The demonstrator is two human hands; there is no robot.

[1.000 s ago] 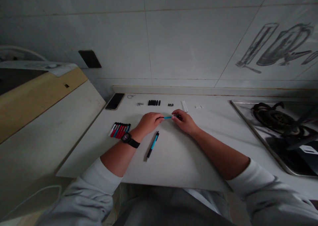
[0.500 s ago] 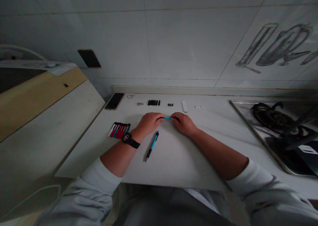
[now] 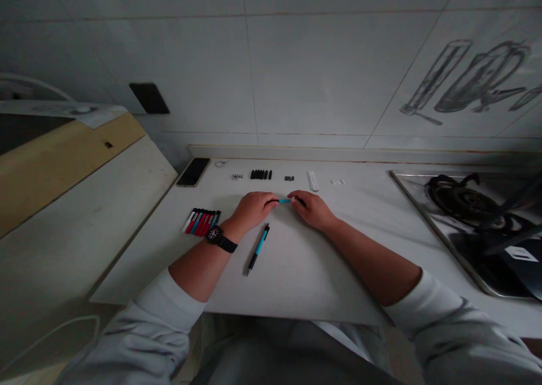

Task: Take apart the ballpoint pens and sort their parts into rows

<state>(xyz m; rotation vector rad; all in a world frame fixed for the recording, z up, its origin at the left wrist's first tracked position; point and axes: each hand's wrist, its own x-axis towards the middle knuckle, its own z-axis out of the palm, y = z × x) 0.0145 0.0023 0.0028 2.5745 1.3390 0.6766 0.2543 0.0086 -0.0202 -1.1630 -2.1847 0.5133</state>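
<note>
Between my two hands a blue and black pen (image 3: 284,201) lies level, its blue middle showing. My left hand (image 3: 256,209) is closed on one end, and my right hand (image 3: 311,208) pinches the other end; the fingers hide most of both ends. Nearer to me a whole blue and black pen (image 3: 258,249) rests slantwise on the white table. Beside my left wrist sits a row of red, blue and white pen barrels (image 3: 201,222). Behind my hands are black grips (image 3: 261,175), springs (image 3: 237,177), small black parts (image 3: 289,178), white refills (image 3: 312,180) and small clear pieces (image 3: 337,182).
A phone (image 3: 193,172) lies at the table's back left, near a thin ring (image 3: 220,163). On the right is a gas stove (image 3: 461,204) with a metal rim. A pale cabinet (image 3: 105,187) stands on the left, and a tiled wall (image 3: 305,74) closes the back.
My right fingers have shifted slightly on their end of the pen. My left hand keeps its hold, and the view has drifted a little.
</note>
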